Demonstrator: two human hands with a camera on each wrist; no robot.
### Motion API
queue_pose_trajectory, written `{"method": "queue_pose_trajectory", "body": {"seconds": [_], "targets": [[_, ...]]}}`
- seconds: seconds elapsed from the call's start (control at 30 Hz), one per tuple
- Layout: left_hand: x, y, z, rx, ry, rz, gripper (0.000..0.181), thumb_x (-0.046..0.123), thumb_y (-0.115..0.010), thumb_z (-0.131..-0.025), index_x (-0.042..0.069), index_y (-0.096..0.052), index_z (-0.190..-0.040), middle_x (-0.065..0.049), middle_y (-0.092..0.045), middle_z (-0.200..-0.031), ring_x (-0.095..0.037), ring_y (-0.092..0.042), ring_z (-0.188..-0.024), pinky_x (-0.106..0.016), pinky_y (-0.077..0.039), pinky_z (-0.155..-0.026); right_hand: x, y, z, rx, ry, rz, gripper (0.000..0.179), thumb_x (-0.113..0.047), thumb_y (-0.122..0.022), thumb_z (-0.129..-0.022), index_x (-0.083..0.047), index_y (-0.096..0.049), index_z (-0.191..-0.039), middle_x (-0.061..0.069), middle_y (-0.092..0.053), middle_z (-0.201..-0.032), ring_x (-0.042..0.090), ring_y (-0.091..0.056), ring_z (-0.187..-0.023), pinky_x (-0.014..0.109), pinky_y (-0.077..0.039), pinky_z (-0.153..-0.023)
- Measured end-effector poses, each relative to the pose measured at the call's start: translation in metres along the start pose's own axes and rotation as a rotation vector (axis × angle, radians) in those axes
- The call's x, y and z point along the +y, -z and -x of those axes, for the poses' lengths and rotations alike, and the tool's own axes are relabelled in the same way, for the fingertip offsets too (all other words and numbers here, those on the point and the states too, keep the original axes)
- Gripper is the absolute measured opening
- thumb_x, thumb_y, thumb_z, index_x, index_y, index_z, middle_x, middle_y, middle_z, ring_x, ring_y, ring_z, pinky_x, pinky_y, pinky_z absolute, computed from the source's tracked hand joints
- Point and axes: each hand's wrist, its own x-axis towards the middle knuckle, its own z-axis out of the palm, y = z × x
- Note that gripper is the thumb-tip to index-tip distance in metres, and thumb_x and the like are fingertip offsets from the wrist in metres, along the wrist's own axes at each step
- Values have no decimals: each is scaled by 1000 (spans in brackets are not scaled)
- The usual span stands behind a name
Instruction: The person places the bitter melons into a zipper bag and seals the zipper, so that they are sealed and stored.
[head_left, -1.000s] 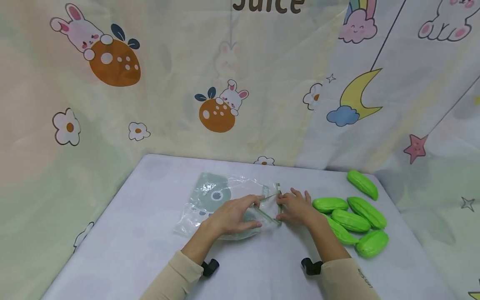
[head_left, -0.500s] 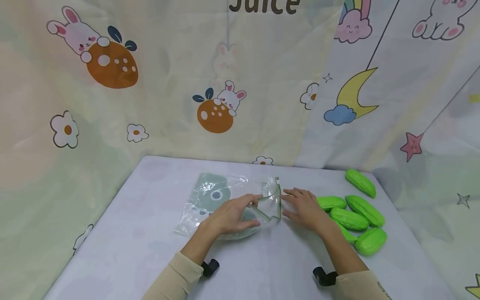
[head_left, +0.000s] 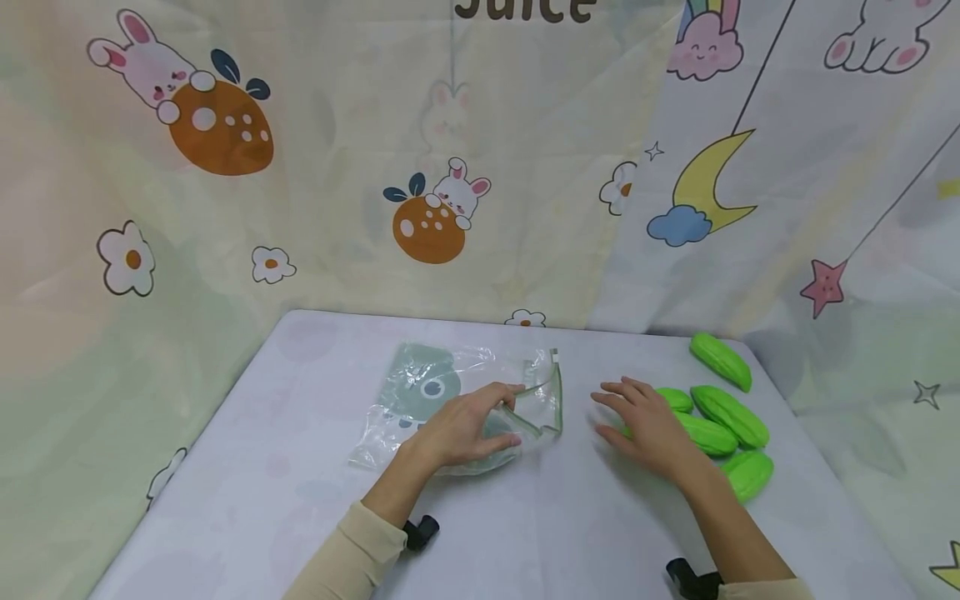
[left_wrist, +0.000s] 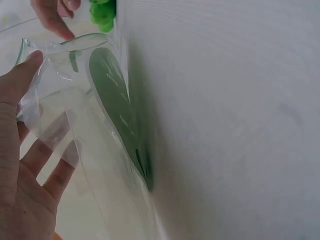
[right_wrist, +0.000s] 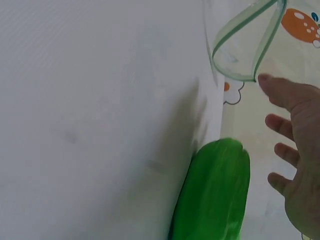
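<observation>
Left of centre on table: flat clear plastic zip bag (head_left: 459,379) with grey-green cartoon-animal print and green-edged zip strip (head_left: 560,392); mouth faces right, gaping, upper layer raised off the lower.
Left hand (head_left: 457,433): at the bag's mouth, grasping the upper film; thumb on one face of it, other fingers seen through the clear plastic in the left wrist view.
Right hand (head_left: 645,425): released, holding nothing; fingers spread and slightly bent, pointing left toward the bag, well apart from it in the head view.
Green pieces: bright green, ridged, oblong vegetable-shaped objects (head_left: 729,415) on the right of the table; clustered close behind and beside the right hand, partly hidden by it, so exact count cannot be told.
Far right corner: one such green oblong (head_left: 722,362) lying apart from the cluster, tilted.
Table: white cloth-like top (head_left: 225,517), rounded far corners.
Wrists: small black wrist devices (head_left: 422,533) on both arms, beige sleeves (head_left: 345,558) behind them.
Behind table: pale printed fabric backdrop (head_left: 330,208), rabbits on orange fruit, flowers, yellow moon, pink star, part of the word "Juice".
</observation>
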Motion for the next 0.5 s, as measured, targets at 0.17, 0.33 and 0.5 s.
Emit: {"method": "queue_pose_trajectory", "body": {"seconds": [0.17,0.33,0.5], "targets": [[-1,-2,-1,14,-21,2,40,41,-79,-91,23,-54,-117,11,-53,-152,-15,-67,-107,-31,-55,-88,6,2,18,14,14,-50,48,-24,-82,-86,-9,-69,-130,14,-64,-133,44,-51,-128,65,-42,-103],[-2,-3,0,3,-24,0,40,43,-77,-92,25,-53,-118,10,-52,-153,-17,-68,-107,-29,-55,-86,13,6,35,55,48,-67,53,-23,-86,-82,-10,-68,-130,10,-65,-130,36,-55,-121,60,-46,-97],[-1,-2,0,4,-28,-3,40,42,-77,-92,25,-53,-119,9,-51,-154,-15,-66,-110,-29,-55,-89,19,11,46,70,41,-65,60,-22,-90,-78,-14,-66,-133,7,-63,-130,30,-56,-120,56,-47,-94]]}}
